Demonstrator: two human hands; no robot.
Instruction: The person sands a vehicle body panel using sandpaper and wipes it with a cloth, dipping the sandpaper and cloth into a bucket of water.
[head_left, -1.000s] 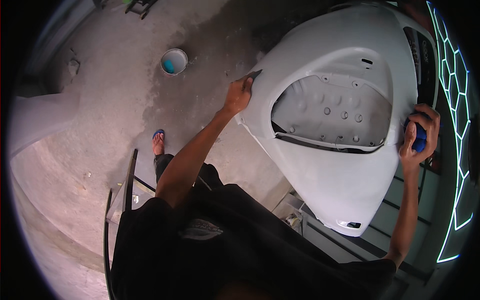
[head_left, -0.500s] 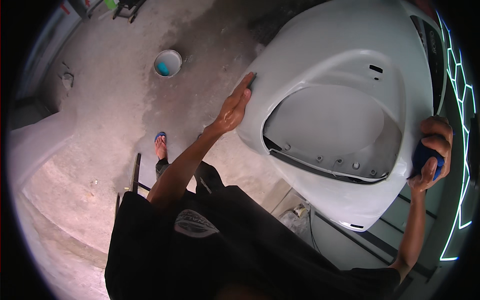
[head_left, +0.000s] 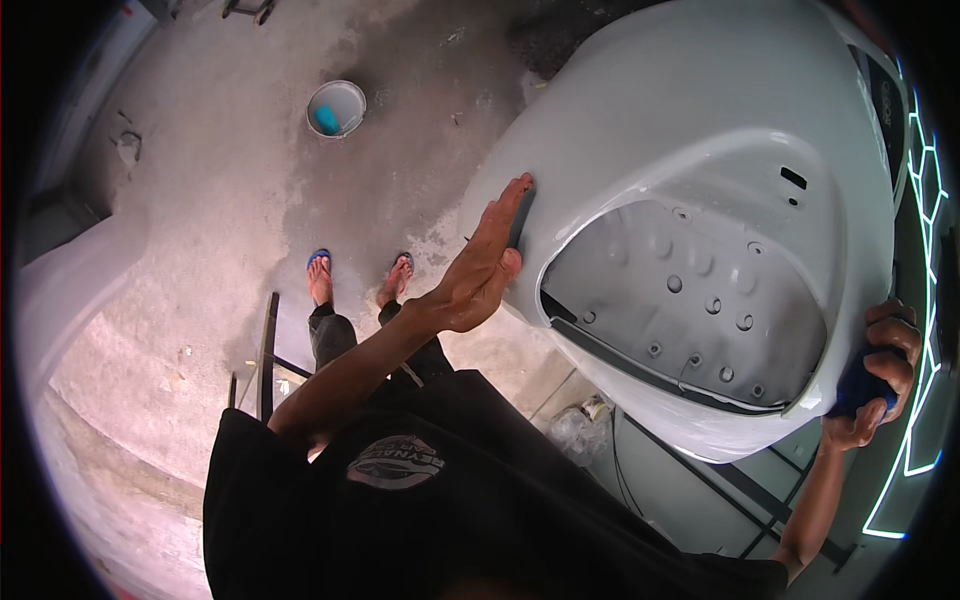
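Note:
A large curved body panel (head_left: 620, 120), pale grey and glossy, fills the right side; its rounded recess has several holes and bumps. My left hand (head_left: 477, 270), wet, is at the panel's left edge. Its fingers stretch along a thin dark grey pad (head_left: 521, 218), held on edge against the surface, with the thumb below. At the panel's right edge my right hand (head_left: 888, 365) is closed around a dark blue sponge-like thing (head_left: 857, 388), mostly covered by the fingers.
On the wet concrete floor stands a white bucket (head_left: 350, 97) with a turquoise thing (head_left: 326, 120) inside. A dark metal frame (head_left: 268, 350) is beside my legs. Clear plastic (head_left: 580, 433) lies under the panel's near end. Glowing hexagonal light strips (head_left: 925, 300) line the far right.
The view has shifted, so the panel and both hands appear lower and somewhat farther right. Both of my feet show now, and the recess's bumps and holes are plainer. Both hands keep their grips.

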